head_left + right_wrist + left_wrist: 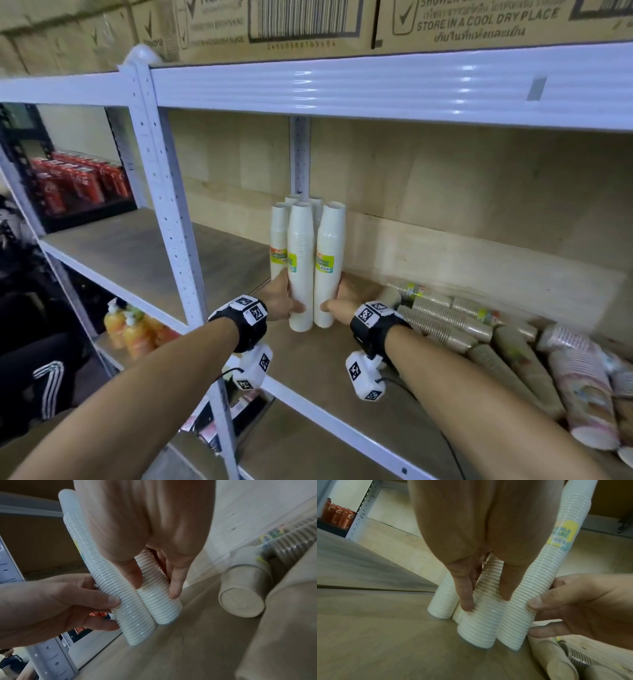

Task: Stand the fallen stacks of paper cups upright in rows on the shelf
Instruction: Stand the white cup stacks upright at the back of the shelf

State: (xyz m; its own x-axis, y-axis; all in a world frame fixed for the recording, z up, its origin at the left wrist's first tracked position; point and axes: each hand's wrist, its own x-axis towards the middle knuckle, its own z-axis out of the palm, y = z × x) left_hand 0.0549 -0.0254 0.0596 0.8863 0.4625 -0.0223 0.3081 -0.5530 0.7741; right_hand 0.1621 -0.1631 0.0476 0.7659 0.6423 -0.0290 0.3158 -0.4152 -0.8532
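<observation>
Here, nearest the camera, two bare forearms with black wrist straps reach onto the wooden shelf (219, 253). The left hand (282, 303) grips the lower part of the left white cup stack (300, 270), thumb and fingers wrapped around its ribbed rims. The right hand (342, 301) grasps the right white cup stack (329, 267) the same way. Both stacks stand upright, wide ends down on the shelf board, touching side by side. Just behind them, more white stacks (279, 233) stand upright in a tight cluster against the back wall. To the right, brown cup stacks (442, 322) and patterned cup stacks (582, 394) lie on their sides. Farther left, red cans (78, 181) sit on the neighbouring shelf; cardboard boxes (274, 27) rest on top.
</observation>
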